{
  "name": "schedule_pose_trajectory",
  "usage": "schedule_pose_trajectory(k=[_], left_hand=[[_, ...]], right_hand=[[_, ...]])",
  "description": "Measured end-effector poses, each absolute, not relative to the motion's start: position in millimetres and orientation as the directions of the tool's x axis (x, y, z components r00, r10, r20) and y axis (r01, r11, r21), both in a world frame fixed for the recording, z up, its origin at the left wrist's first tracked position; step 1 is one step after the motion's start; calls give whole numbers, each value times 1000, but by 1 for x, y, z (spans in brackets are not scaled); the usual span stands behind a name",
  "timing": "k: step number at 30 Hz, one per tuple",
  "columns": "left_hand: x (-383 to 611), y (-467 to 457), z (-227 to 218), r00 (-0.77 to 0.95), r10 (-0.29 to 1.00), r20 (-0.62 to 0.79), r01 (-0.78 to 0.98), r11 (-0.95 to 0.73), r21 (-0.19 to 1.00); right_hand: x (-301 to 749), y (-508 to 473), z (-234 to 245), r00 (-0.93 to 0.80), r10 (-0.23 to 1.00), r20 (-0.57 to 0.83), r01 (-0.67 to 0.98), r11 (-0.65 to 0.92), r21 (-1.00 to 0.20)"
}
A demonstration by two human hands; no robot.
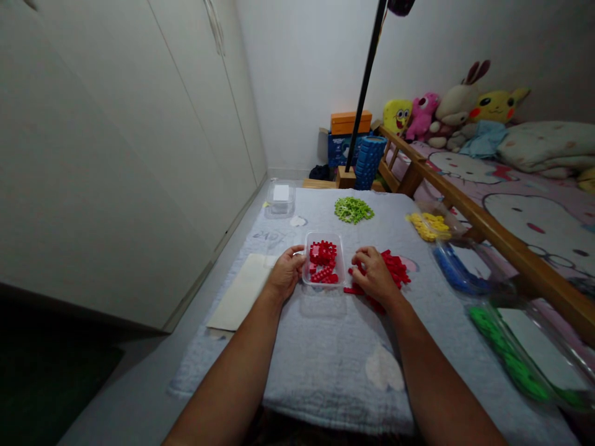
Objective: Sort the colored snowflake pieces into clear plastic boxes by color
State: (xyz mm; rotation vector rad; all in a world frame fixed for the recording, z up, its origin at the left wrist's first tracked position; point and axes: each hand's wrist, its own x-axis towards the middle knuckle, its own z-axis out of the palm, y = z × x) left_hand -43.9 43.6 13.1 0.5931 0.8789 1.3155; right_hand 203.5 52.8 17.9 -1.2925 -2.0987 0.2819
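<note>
My left hand (pixel 287 272) grips the left side of a clear plastic container (pixel 343 263), thumb and fingers at its rim. Inside it lie several notched red toy building pieces (pixel 324 260). Just to the right, my right hand (pixel 374 275) reaches over a loose pile of red building pieces (pixel 395 269) on the cloth. Its fingers are curled in and touch pieces at the pile's left edge; the hand hides part of the pile. A clear lid-like plastic piece (pixel 323 303) lies right below the container.
Light green pieces (pixel 353 210) are heaped at the back of the cloth-covered table (pixel 325 365). Yellow (pixel 430 226), blue (pixel 458 269) and green pieces (pixel 509 353) sit in clear boxes along the right edge. A beige sheet (pixel 242 294) lies left; clear containers (pixel 280 199) stand back left.
</note>
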Motion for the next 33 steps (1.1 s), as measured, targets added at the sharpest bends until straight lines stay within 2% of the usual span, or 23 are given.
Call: schedule_pose_trajectory(k=[5, 7, 11, 15, 19, 22, 25, 30, 33], left_hand=[[-43, 43, 13, 18, 976, -216, -571, 187, 799], [-44, 43, 14, 21, 975, -220, -573, 192, 797], [-44, 43, 13, 22, 975, -221, -576, 193, 794], [-44, 43, 12, 22, 976, -215, -577, 188, 795], [-44, 43, 12, 25, 978, -205, -572, 182, 800], [-44, 43, 11, 30, 978, -206, -570, 186, 800], [-44, 44, 11, 27, 977, -213, -573, 190, 797], [-44, 44, 13, 15, 976, -217, -571, 187, 800], [-44, 44, 13, 19, 976, -216, -572, 188, 799]], right_hand=[[207, 55, 19, -293, 879, 377, 730, 460, -505], [210, 54, 20, -271, 901, 340, 791, 409, -455], [214, 50, 25, -235, 953, 192, 918, 282, -279], [214, 46, 31, -232, 970, 70, 934, 243, -263], [217, 50, 33, -235, 968, 91, 899, 252, -357], [225, 54, 32, -212, 967, 140, 832, 254, -494], [231, 57, 31, -110, 970, 215, 737, 225, -637], [222, 54, 36, 142, 945, 296, 431, 210, -878], [210, 51, 40, 175, 935, 310, 270, 257, -928]])
